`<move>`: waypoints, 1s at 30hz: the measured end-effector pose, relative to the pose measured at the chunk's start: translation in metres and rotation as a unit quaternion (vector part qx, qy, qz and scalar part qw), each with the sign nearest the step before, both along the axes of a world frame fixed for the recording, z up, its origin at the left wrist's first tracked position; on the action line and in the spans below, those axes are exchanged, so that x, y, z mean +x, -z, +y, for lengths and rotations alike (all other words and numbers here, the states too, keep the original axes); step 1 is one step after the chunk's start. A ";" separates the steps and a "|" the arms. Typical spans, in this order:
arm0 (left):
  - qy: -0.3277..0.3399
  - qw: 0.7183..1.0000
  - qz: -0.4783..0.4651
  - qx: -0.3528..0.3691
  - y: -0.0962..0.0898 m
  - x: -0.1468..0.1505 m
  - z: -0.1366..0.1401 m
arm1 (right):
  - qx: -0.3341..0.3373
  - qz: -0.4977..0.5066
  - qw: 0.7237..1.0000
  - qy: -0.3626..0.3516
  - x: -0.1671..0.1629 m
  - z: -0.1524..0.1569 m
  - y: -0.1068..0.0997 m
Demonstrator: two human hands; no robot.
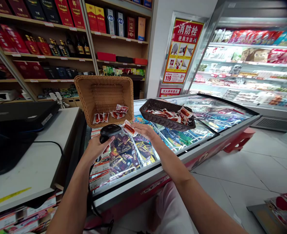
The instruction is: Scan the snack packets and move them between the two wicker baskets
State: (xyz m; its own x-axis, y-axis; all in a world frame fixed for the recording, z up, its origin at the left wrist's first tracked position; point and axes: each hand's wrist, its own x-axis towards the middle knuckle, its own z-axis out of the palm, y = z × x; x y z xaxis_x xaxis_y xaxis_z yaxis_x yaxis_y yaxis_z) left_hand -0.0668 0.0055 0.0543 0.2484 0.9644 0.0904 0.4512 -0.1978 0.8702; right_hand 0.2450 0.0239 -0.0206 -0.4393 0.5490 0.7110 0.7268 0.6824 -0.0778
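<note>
My left hand [96,148] is wrapped round the handle of a black barcode scanner [110,130], its head pointing right. Just in front of the scanner, my right hand [145,131] pinches a packaged sausage [129,128] in a clear and white wrapper. Beyond them a tan wicker basket [106,80] stands tilted toward me with several wrapped sausages [101,117] along its lower side. To the right, a dark brown woven tray [164,123] on the freezer's glass top bears a heap of similar wrapped sausages [167,113].
Under my hands is a glass-topped chest freezer [143,174] full of packets. A white counter [36,152] with a black monitor [14,130] stands at left. Shelves of boxed bottles [65,27] rise behind. A red stool [241,141] sits on the floor to the right.
</note>
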 end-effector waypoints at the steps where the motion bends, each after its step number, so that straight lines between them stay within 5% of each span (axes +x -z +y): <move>1: 0.001 1.000 -0.003 -0.002 0.000 0.000 0.000 | -0.001 0.006 1.000 0.002 -0.001 0.000 0.000; 4: -0.009 1.000 -0.019 -0.014 0.002 0.002 0.002 | 0.010 0.037 0.999 0.039 0.000 0.000 -0.001; 7: -0.041 0.998 -0.052 -0.022 0.003 0.005 0.004 | 0.033 0.100 0.981 0.166 0.011 0.003 -0.014; 11: -0.106 0.982 -0.155 -0.021 0.000 0.008 0.004 | -0.026 0.151 0.900 0.409 0.036 0.005 -0.051; 14: -0.159 0.957 -0.241 -0.008 -0.001 0.005 0.006 | -0.095 0.107 0.841 0.521 0.040 0.011 -0.078; 16: -0.187 0.943 -0.275 0.001 0.001 0.002 0.010 | -0.088 0.051 0.839 0.535 0.027 0.021 -0.086; 21: -0.187 0.933 -0.307 -0.009 0.008 -0.002 0.015 | -0.110 -0.032 0.895 0.432 -0.050 0.081 -0.079; 26: -0.180 0.947 -0.267 -0.011 0.014 0.001 0.011 | -0.239 -0.044 0.872 0.426 -0.101 0.143 -0.064; 30: -0.165 0.951 -0.259 -0.023 0.015 0.004 0.008 | -0.249 -0.049 0.871 0.420 -0.104 0.154 -0.059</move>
State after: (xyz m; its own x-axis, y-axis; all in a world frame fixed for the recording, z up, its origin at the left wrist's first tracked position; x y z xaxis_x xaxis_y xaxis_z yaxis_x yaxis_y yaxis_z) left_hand -0.0624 0.0139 0.0395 -0.1355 0.9880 0.0745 -0.0105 -0.0766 0.9970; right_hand 0.1415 0.1779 0.0384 0.2207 0.9361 0.2740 0.9734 -0.1937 -0.1223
